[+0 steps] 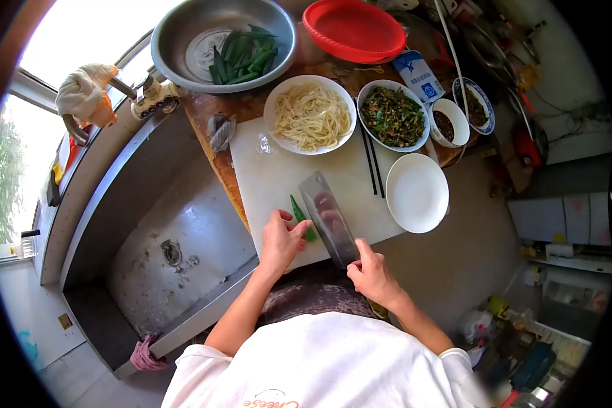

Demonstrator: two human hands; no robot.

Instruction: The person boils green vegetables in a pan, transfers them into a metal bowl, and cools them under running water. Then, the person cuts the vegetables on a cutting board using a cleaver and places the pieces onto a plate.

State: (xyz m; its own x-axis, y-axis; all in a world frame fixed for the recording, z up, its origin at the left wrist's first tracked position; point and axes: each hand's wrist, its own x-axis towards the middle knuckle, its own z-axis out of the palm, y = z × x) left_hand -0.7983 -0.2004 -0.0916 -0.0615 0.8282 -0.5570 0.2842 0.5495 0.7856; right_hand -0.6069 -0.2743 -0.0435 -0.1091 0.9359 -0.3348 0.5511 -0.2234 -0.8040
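A green okra pod (299,212) lies on the white cutting board (265,183), its tip pointing away from me. My left hand (283,236) grips it, with thumb and fingers at its near part. In my right hand (376,273) is the handle of a cleaver (326,214). The wide blade stands just right of the okra, apart from it, and reaches forward over the board. Part of the cleaver's handle is hidden by my fingers.
A metal basin (163,51) holds more okra pods. Behind the board are a bowl of pale strips (313,112) and a bowl of chopped greens (393,115). Black chopsticks (372,163) and a white bowl (418,194) lie right. A sink (177,224) is left.
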